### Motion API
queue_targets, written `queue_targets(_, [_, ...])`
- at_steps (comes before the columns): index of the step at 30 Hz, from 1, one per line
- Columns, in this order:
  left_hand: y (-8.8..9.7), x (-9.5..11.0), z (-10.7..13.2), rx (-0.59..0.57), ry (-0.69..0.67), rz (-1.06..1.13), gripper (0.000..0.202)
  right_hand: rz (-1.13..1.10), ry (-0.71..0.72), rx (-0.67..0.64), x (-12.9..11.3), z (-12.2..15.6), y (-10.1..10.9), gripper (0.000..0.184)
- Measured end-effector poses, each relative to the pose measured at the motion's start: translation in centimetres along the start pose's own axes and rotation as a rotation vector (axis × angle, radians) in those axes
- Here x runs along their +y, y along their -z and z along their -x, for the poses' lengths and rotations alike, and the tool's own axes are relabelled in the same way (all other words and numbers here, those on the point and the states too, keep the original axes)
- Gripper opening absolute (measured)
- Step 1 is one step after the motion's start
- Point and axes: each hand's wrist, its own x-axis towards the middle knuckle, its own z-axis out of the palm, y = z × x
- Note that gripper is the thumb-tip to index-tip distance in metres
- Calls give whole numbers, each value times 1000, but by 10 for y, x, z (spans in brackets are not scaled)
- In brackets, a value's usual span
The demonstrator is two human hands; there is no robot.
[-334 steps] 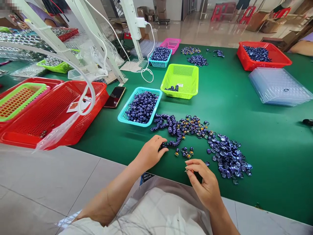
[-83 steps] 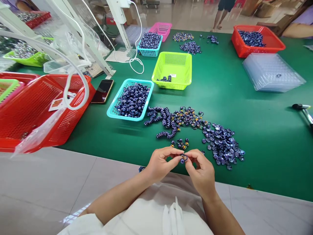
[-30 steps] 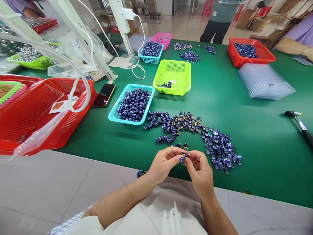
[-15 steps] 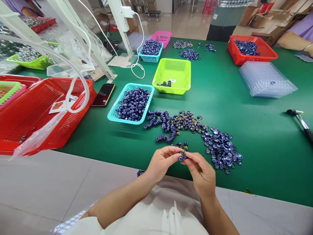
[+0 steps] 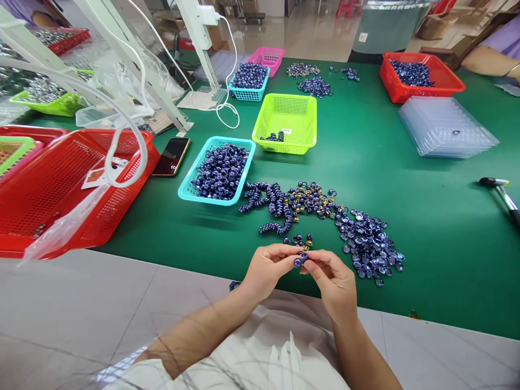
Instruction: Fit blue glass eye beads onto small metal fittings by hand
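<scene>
Between my fingertips, close to the table's front edge, is a small shiny dark-blue hook-shaped piece. My left hand pinches it from the left with thumb and forefinger. From the other side, the thumb and forefinger of my right hand close on it too; its far end is hidden by them. Just beyond my fingers lie a few loose blue pieces with orange bits. Past these are nested rows of blue hook pieces, a pile of blue pieces with orange bits, and a heap of flat blue caps.
A light-blue basket full of blue pieces stands left, with a lime basket behind it. A phone lies beside a large red basket. To the right are stacked clear trays and a hammer. A co-worker's arm rests far right.
Both hands stay together at nearly the same place. The blue piece has turned slightly between my fingertips, and the right fingers have shifted a little left. The camera view has moved slightly.
</scene>
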Motion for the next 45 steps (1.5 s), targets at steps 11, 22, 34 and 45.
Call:
queue_targets(11, [2, 3, 7, -65, -412, -357, 17, 23, -4, 15, -1, -1, 0, 10])
queue_targets(22, [4, 4, 9, -148, -602, -467, 21, -10, -97, -11, -4, -2, 3, 20])
queue_targets(34, [9, 6, 8, -236, -677, -481, 19, -260, -152, -165, 8, -1, 1, 15])
queue_targets(45, [11, 6, 4, -231, -285, -341, 11, -64, -13, -139, 13, -1, 7, 13])
